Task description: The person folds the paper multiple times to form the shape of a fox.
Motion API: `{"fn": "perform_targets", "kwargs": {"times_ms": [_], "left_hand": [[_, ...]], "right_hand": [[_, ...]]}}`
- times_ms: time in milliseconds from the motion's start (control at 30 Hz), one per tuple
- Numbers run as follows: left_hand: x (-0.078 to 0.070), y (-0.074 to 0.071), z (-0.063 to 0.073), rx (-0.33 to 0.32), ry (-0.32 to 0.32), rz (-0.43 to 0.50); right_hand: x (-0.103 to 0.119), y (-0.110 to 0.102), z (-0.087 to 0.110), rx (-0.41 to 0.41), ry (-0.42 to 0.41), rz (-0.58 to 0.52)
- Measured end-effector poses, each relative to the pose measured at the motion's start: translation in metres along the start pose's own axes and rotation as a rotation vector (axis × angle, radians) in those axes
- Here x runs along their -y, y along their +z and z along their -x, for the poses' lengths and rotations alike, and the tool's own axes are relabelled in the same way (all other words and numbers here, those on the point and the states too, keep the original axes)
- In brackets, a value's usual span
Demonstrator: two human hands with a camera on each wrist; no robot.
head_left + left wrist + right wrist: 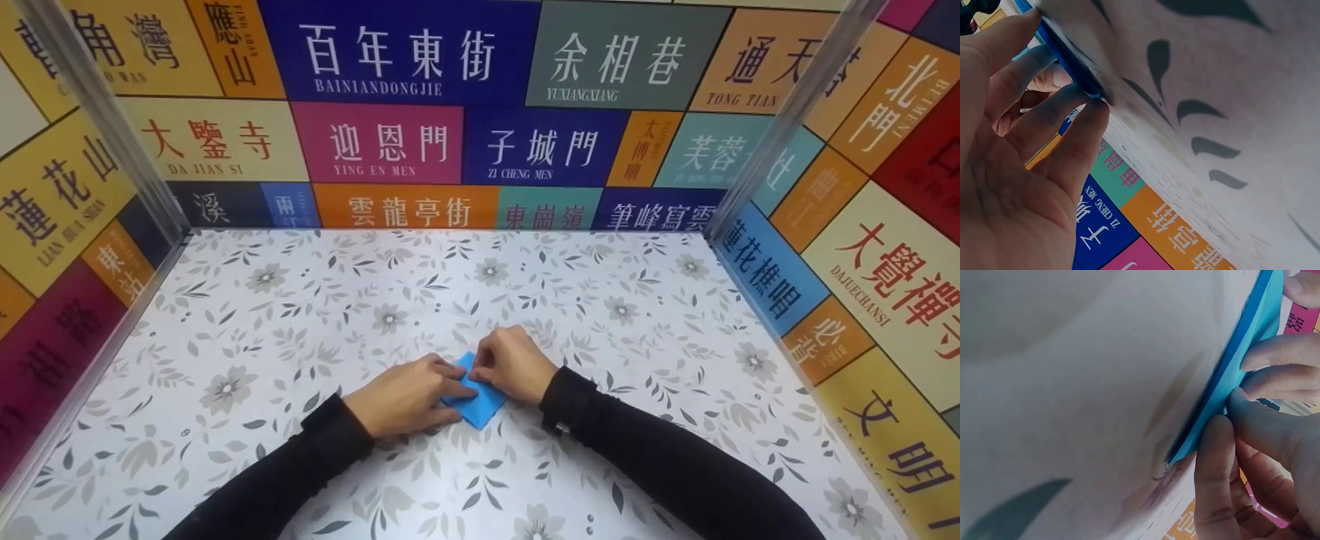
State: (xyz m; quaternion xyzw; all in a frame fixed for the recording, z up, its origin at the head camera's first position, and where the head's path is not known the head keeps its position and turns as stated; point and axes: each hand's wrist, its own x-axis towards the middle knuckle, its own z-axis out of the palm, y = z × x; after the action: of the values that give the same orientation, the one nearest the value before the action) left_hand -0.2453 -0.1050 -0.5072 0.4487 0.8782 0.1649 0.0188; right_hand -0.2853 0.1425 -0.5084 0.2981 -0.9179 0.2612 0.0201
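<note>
A small blue piece of folded paper (pixel 482 411) lies on the floral tabletop, one corner pointing toward me. From the left, my left hand (pixel 409 394) rests its extended fingers on the paper and holds it down. My right hand (pixel 517 364) pinches with thumb and index finger at the paper's upper right part. In the right wrist view the blue paper (pixel 1202 424) appears edge-on, with layered folds, and both hands' fingertips meet on it. The left wrist view shows left fingertips along the edge of the paper (pixel 1067 53). Fingers hide much of its upper half.
A white tabletop (pixel 300 315) with grey flowers and leaves spreads around the hands. Upright panels with colourful Chinese place-name signs (pixel 397 52) stand at the back and both sides. Clear strips (pixel 795 112) run along the corners. Black sleeves (pixel 645 442) cover both forearms.
</note>
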Motion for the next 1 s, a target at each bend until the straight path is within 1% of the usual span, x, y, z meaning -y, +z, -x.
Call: {"fn": "perform_targets", "kwargs": {"times_ms": [67,233,367,500,600,733,900,1000], "left_hand": [[0.004,-0.002,0.000,-0.007,-0.010,0.044],[0.015,-0.007,-0.004,-0.054,-0.028,0.144],[0.022,-0.008,-0.012,-0.106,-0.052,0.161],[0.027,-0.008,-0.022,-0.141,-0.066,0.117],[0.030,-0.007,-0.029,-0.137,-0.085,0.095],[0.032,-0.006,-0.035,-0.107,-0.117,0.063],[0.033,-0.005,-0.039,-0.083,-0.098,0.002],[0.034,-0.005,-0.041,-0.073,-0.078,-0.012]], "right_hand": [[0.001,0.000,0.000,0.001,-0.004,0.001],[0.002,0.000,0.000,-0.004,-0.015,-0.003],[0.002,-0.001,0.000,0.000,-0.009,-0.010],[0.002,0.000,0.001,-0.008,-0.008,-0.010],[0.001,0.002,0.002,-0.025,-0.028,0.000],[0.001,0.003,0.003,-0.032,-0.049,0.015],[0.002,0.002,0.003,-0.027,-0.035,0.018],[0.002,0.001,0.003,-0.029,-0.033,0.017]]}}
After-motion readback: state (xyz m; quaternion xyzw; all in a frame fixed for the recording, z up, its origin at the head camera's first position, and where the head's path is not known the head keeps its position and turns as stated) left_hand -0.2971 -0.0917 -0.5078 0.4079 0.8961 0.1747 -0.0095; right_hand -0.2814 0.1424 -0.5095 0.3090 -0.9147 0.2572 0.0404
